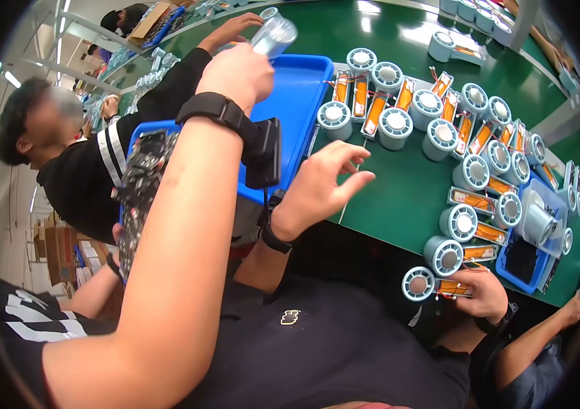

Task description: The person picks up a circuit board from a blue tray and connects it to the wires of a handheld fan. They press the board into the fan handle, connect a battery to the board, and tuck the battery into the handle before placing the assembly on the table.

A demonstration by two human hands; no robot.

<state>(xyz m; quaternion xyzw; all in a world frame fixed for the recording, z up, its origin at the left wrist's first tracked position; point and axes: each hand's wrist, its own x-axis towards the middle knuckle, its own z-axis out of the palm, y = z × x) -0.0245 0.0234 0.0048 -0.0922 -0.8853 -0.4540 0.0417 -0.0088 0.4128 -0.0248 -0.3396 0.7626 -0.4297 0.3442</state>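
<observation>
Green worktop [392,194] lies ahead; at its near edge the left hand [322,183] hangs half-open, holding nothing. Off that edge, the right hand [484,293] grips a pale-blue vented-head unit [426,283] by its handle. Probably light, stiff plastic: best held by head or casing walls, sparing the orange-wrapped pack [455,288] and delicate wires.

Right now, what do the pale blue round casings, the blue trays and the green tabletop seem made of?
Pale blue round casings: likely hard plastic, satin, with moulded spokes. Blue trays: probably moulded plastic, slightly glossy, evenly coloured. Green tabletop: smooth, shiny where lights reflect; laminate or rubber mat, unclear.
</observation>
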